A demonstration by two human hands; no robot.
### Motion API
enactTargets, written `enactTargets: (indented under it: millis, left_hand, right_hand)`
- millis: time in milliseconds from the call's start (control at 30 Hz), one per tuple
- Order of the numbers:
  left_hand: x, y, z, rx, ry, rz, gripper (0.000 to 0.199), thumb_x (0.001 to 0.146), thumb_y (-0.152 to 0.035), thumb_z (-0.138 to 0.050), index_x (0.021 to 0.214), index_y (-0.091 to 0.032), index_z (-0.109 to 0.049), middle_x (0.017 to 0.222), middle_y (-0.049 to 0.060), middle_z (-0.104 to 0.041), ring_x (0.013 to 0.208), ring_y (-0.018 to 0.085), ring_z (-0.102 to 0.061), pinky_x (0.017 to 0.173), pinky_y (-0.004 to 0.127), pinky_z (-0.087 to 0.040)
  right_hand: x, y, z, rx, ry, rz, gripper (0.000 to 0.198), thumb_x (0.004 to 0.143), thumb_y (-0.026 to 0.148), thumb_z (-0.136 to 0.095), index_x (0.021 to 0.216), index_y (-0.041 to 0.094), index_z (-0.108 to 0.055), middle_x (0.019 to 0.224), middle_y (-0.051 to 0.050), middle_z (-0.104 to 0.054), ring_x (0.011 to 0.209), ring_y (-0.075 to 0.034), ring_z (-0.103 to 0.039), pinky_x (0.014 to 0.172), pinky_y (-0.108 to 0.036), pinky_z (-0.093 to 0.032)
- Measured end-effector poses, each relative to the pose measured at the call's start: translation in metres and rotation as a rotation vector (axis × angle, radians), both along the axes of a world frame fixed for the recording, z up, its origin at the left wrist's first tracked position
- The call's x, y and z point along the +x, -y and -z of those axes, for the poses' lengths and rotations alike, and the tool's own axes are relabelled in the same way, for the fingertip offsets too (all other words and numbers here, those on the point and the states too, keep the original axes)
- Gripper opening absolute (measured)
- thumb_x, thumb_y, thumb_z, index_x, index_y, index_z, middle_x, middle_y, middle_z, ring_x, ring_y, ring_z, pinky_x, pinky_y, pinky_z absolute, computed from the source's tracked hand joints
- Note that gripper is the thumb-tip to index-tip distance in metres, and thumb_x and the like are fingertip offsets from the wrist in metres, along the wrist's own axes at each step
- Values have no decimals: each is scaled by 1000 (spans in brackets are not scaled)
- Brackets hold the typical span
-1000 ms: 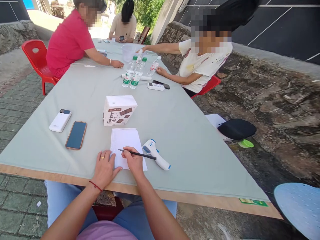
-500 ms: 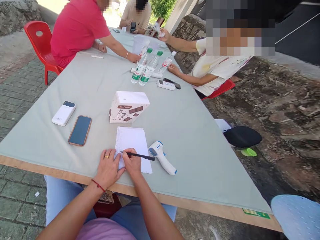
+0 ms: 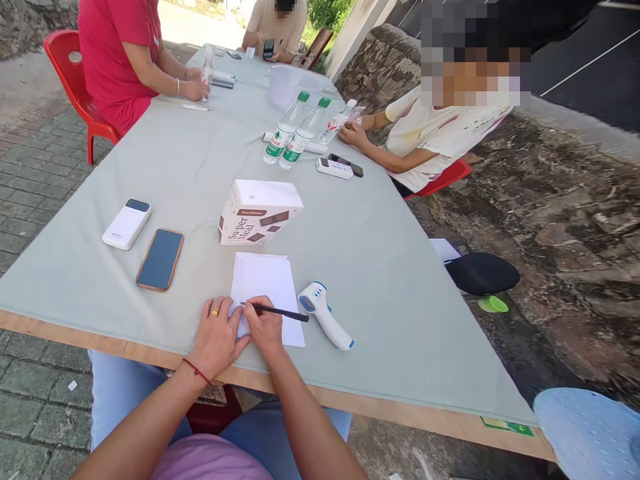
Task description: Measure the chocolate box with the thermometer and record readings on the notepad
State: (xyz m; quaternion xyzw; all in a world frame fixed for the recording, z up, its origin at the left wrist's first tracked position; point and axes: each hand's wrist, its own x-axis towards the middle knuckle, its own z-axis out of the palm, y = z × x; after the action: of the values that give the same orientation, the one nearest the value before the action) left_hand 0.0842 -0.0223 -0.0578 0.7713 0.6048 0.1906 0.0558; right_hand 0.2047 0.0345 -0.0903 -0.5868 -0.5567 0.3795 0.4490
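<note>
My right hand (image 3: 265, 327) is closed round a black pen (image 3: 285, 311), its tip down on a white sheet of paper (image 3: 273, 283). Small marks run down the paper's left side. My left hand (image 3: 217, 337), with a ring and a red cord at the wrist, lies flat with fingers stretched over the paper's lower left corner. Just right of the paper rests a white and blue infrared thermometer (image 3: 327, 317). Behind the paper stands a white and brown box (image 3: 260, 213) marked "Super Meal".
To the left lie a phone (image 3: 160, 260) and a white power bank (image 3: 127, 224). Two green-capped water bottles (image 3: 290, 137) stand farther back, before a clear tub (image 3: 290, 87). Three other people sit round the cloth-covered table (image 3: 400, 320). A blue stool (image 3: 585, 427) is at lower right.
The person in red has drawn back to the left with a bottle. The person at right has lowered a raised hand to the table. My hands have stayed in place.
</note>
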Motion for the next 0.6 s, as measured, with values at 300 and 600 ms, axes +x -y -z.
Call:
enactTargets:
  millis: [300, 600]
  left_hand:
    - [-1, 0, -1, 4, -21, 2, 46, 83, -38, -65, 121, -15, -54, 121, 15, -55, 117, 32, -48, 107, 52, -33]
    - [-2, 0, 0, 14, -39, 2, 48, 82, -38, -66, 121, -14, -54, 121, 15, -55, 117, 32, -48, 107, 51, -33]
  right_hand:
    - [1, 0, 6, -1, -28, -15, 12, 71, 33, -55, 70, 22, -58, 65, 1, -61, 62, -16, -55, 63, -30, -47]
    - [0, -1, 4, 8, -15, 7, 14, 71, 34, -53, 68, 21, -57, 63, 2, -60, 61, -16, -55, 62, -30, -47]
